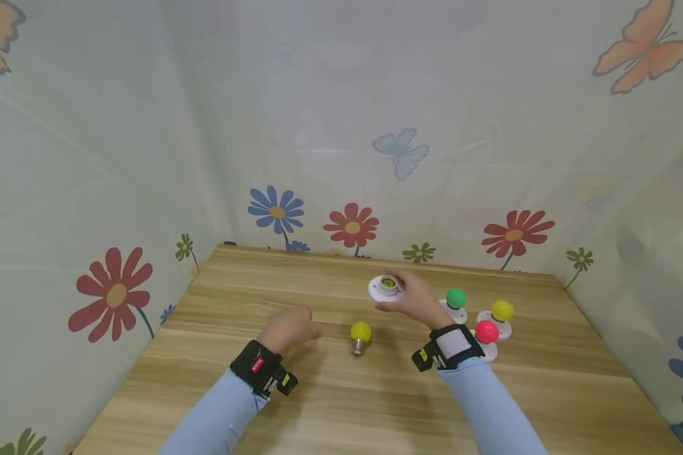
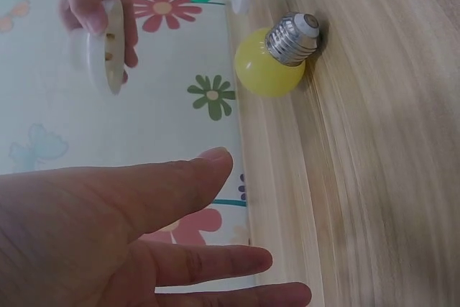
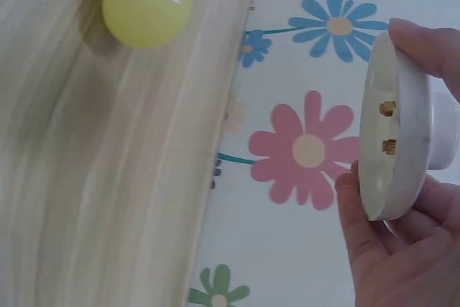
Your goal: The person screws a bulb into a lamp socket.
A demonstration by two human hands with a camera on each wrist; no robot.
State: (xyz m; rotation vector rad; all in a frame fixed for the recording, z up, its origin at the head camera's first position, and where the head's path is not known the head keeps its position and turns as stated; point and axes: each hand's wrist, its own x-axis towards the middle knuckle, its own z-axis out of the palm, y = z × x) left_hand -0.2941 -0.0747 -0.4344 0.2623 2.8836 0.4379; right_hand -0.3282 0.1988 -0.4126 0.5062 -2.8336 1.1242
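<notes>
My right hand [image 1: 412, 296] grips a white round lamp holder [image 1: 380, 292] by its rim, lifted above the table with the threaded socket facing up. Two brass screws show on its hollow underside [image 3: 392, 177] in the right wrist view. On the wood tabletop below lies a loose yellow bulb [image 1: 361, 331], its metal screw base pointing toward me. Left of that bulb, my left hand [image 1: 290, 327] hovers with nothing in it. In the left wrist view its thumb and fingers [image 2: 215, 264] are extended, apart from the bulb.
To the right stand white lamp holders fitted with a green bulb [image 1: 456, 298], a yellow bulb [image 1: 502, 310] and a red bulb [image 1: 487, 331], close to my right forearm. A pale curtain [image 1: 319, 95] with printed flowers and butterflies surrounds the wooden table [image 1: 205, 392].
</notes>
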